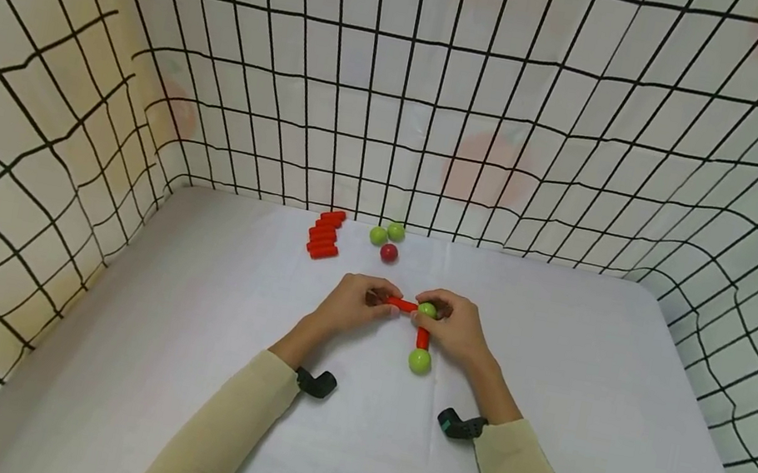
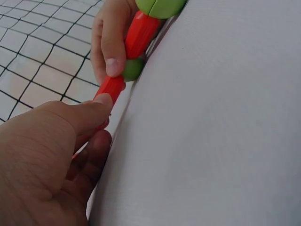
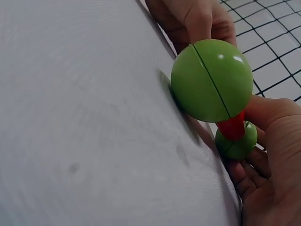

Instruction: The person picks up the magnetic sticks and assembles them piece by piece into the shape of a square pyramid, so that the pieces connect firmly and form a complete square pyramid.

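Observation:
My left hand (image 1: 356,300) pinches a red rod (image 1: 402,305) between thumb and fingers. The rod's right end meets a green ball (image 1: 427,310), which my right hand (image 1: 456,328) grips. From that ball a second red rod (image 1: 423,338) runs toward the near side and ends in another green ball (image 1: 419,361). In the left wrist view the left thumb lies along the red rod (image 2: 111,89), its tip touching the gripped green ball (image 2: 133,69). Large in the right wrist view, the near green ball (image 3: 212,80) partly hides the rod behind it.
Several red rods (image 1: 324,235) lie stacked side by side at the table's back left. Beside them sit two green balls (image 1: 378,236) and a dark red ball (image 1: 389,253). A black wire grid (image 1: 403,97) rises around the back and sides of the white table (image 1: 199,306).

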`<state>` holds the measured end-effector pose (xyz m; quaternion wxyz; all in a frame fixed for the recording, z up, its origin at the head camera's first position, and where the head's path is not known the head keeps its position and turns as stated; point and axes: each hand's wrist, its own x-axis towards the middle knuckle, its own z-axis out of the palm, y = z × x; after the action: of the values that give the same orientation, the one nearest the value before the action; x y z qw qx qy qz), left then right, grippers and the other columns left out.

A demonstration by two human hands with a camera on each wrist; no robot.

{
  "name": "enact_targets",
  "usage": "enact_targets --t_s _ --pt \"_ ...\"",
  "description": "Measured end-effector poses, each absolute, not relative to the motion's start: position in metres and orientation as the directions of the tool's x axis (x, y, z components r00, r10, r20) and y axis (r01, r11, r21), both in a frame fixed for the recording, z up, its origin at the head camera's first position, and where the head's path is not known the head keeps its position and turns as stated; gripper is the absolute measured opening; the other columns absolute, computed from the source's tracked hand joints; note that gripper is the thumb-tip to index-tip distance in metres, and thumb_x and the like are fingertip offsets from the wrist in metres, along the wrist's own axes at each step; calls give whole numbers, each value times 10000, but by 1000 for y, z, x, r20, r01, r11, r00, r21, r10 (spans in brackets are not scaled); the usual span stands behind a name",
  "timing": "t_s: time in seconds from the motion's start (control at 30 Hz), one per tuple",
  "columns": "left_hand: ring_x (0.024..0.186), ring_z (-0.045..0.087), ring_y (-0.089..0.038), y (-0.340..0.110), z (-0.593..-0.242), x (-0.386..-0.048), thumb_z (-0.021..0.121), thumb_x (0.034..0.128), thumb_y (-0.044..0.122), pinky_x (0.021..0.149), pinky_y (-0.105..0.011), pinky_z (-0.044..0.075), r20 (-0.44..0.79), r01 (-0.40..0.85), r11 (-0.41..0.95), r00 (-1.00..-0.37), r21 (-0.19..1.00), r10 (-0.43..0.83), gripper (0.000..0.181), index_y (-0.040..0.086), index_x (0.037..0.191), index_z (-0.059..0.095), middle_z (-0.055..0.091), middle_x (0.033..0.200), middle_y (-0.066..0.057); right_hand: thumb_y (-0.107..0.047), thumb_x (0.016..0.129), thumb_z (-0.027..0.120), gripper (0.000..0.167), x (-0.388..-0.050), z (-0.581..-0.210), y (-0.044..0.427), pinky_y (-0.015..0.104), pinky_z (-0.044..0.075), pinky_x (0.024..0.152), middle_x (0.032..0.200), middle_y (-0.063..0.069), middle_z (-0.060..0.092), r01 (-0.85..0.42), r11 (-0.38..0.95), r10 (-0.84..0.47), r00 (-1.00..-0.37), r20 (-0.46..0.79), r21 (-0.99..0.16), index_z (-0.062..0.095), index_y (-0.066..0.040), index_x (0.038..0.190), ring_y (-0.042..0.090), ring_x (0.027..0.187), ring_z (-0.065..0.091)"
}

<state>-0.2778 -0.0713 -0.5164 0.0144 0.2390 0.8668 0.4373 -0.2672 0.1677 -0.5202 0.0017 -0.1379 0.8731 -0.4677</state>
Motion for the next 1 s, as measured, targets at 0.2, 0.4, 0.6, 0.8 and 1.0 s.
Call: enact_targets --t_s 0.2,0.4,0.6,0.8,1.0 --pt "938 697 -103 -72 -516 -282 765 946 262 913 -278 597 178 374 498 -901 782 396 237 167 1162 766 763 1042 37 -239 883 814 254 -267 -522 170 311 486 775 1025 29 716 -217 537 -231 -967 105 -815 766 -169 1122 216 893 578" --pt "1035 694 -181 -79 -504 -300 716 979 339 926 -328 603 166 304 506 -940 807 299 338 156 1263 724 722 1207 -19 -243 892 805 249 -267 -523 170 329 508 841 1076 17 742 -216 539 -231 -967 104 -814 768 -177 1128 206 937 619" --pt "1130 658 -287 -87 -492 -326 618 1042 243 957 -399 594 188 287 529 -954 799 234 409 112 1429 601 599 1388 -92 -250 900 799 246 -267 -523 171 353 515 868 1110 20 739 -226 523 -234 -965 116 -822 763 -180 1132 219 972 633" --pt "1174 615 -309 -90 -495 -348 556 1055 173 991 -425 566 162 285 577 -953 766 256 477 159 1528 501 431 1578 -96 -248 898 802 247 -265 -526 172 331 511 856 1095 10 739 -208 520 -233 -968 97 -829 760 -195 1136 211 971 628" --pt "1465 427 -375 -89 -500 -360 506 1048 103 1185 -536 405 137 297 666 -949 684 282 487 190 1527 510 371 1640 -118 -254 899 803 257 -267 -525 172 328 514 856 1096 11 741 -236 513 -243 -962 124 -825 758 -193 1145 207 970 629"
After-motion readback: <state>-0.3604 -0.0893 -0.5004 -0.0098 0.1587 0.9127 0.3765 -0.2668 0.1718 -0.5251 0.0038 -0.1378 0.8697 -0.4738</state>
